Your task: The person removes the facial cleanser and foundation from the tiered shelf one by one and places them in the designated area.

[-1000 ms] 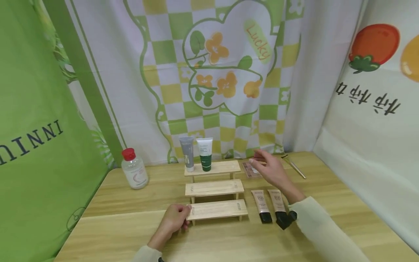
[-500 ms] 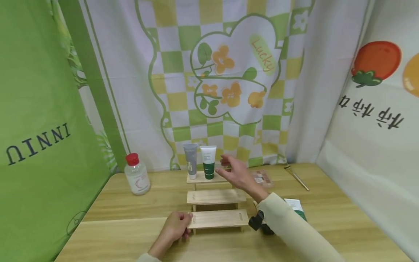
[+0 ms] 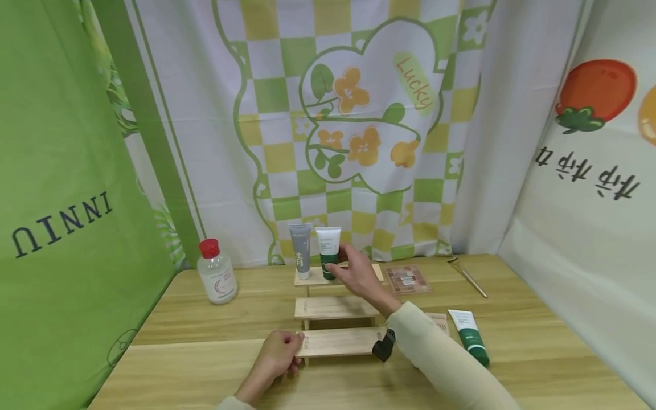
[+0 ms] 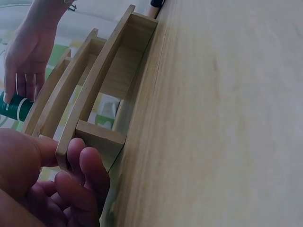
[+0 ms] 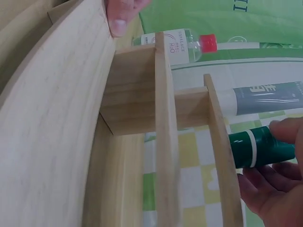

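A wooden three-step display stand (image 3: 338, 343) stands on the table. My left hand (image 3: 277, 354) pinches the left end of its lowest step between thumb and fingers, as the left wrist view shows up close. My right hand (image 3: 360, 274) holds a white-and-green squeeze tube (image 3: 328, 240) that stands cap down on the top step. In the right wrist view the thumb lies on one side of the tube's green lower part (image 5: 242, 149) and the fingers on the other. A grey tube (image 3: 301, 250) stands upright just left of it.
A clear bottle with a red cap (image 3: 217, 279) stands at the left. Right of the stand lie a makeup palette (image 3: 408, 279), a brush (image 3: 468, 278) and another white-and-green tube (image 3: 468, 336). A beige tube (image 3: 439, 322) is mostly hidden by the right sleeve. Curtains enclose the table.
My right hand has moved left from over the palette to the white-and-green tube and taken hold of it. The forearm now covers most of the beige tubes. The left hand keeps its grip.
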A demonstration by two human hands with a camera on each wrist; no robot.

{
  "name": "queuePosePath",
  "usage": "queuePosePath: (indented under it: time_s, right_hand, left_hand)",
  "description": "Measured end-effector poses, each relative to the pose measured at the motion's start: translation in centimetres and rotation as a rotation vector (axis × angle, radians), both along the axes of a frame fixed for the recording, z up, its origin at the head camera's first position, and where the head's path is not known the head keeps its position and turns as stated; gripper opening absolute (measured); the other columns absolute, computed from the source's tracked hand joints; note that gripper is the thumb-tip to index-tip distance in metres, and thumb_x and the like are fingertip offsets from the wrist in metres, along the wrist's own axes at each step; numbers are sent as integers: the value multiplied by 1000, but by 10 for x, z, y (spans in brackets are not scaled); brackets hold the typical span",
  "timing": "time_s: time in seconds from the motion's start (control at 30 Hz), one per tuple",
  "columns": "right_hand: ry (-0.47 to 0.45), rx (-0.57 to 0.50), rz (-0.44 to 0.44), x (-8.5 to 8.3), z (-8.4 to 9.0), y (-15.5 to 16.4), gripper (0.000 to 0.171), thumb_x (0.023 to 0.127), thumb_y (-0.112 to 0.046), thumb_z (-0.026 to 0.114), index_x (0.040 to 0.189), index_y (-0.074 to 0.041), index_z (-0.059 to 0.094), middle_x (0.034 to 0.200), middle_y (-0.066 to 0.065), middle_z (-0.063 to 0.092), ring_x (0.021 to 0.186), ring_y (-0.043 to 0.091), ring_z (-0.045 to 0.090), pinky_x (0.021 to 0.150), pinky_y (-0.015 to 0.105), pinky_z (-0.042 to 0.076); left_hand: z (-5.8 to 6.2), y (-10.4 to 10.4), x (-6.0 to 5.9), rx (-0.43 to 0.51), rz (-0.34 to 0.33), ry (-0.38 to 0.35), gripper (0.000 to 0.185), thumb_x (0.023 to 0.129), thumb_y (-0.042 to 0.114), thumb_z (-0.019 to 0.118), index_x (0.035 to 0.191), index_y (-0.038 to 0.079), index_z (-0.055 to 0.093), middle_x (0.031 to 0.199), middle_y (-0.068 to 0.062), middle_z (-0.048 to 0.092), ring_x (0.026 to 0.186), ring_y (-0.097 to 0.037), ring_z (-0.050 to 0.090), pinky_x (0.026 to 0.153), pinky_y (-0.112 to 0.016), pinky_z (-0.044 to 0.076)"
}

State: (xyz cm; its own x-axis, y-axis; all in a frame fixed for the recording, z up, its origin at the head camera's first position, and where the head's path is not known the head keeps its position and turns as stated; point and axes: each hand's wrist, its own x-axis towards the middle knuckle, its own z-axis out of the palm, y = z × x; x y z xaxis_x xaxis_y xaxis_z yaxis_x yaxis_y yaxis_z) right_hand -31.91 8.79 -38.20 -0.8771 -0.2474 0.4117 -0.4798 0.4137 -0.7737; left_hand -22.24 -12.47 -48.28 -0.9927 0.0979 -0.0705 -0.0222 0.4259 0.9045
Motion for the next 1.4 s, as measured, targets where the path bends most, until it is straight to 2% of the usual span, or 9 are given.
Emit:
queuePosePath:
  time_s: [0.37,0.73,1.0,1.17,1.4]
  right_hand:
    - [11,31,-48,4,-1,3,39,93,-12,67,126,3,52,108,17,64,103,29,63,83,37,57]
    - [35,-2,-94,8,-4,18,36,95,-13,65,124,3,52,107,17,64,100,29,63,82,43,56]
    - [53,-34,-69,24,3,53,38,96,-15,64,126,4,50,109,20,62,101,33,61,81,42,57]
    - [45,-6,-118,37,5,80,38,94,-15,65,125,4,52,108,21,64,100,34,63,82,44,55]
    - [35,8,-184,52,-3,125,36,94,-10,65,123,8,52,108,25,64,99,36,63,80,43,55]
  left_hand:
    - [-2,6,0,6,-16,-12,35,100,28,54,79,2,64,58,-2,58,44,-12,55,37,-19,37]
    - [-2,11,1,2,-19,-40,35,100,29,53,78,4,62,60,-3,60,46,-12,57,38,-18,37]
    - [-2,11,2,-7,-28,-41,33,100,29,54,84,3,65,62,-4,61,49,-14,58,40,-19,39]
    - [-1,8,0,-16,-20,-32,35,100,29,53,79,3,64,60,-3,60,46,-13,58,38,-19,37]
    - [1,4,-2,-12,-10,-32,34,100,27,52,79,3,64,59,-2,60,46,-13,57,38,-20,37]
